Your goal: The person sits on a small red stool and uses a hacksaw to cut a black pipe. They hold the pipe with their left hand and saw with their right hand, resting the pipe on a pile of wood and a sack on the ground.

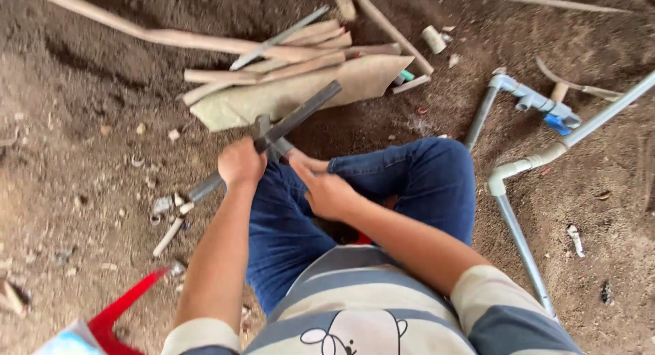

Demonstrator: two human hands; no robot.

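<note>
Grey pipe (273, 133) sits in the middle of the head view, long and slanted from lower left up to upper right. I see my left hand (240, 164) wrapped tight around it near its middle. My right hand (327, 190) is just beside it, lower right, fingers loose and pointing at the pipe, over my blue jeans (423, 184).

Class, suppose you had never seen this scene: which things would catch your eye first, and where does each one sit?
At the centre, the left hand grips a long dark pipe that slants across the frame, with the right hand beside it above blue-jeaned knees. Behind them a heap of pale pipe offcuts lies on the dirt floor. At right, grey pipework with elbow joints and a blue-handled valve rests on the soil.
</note>
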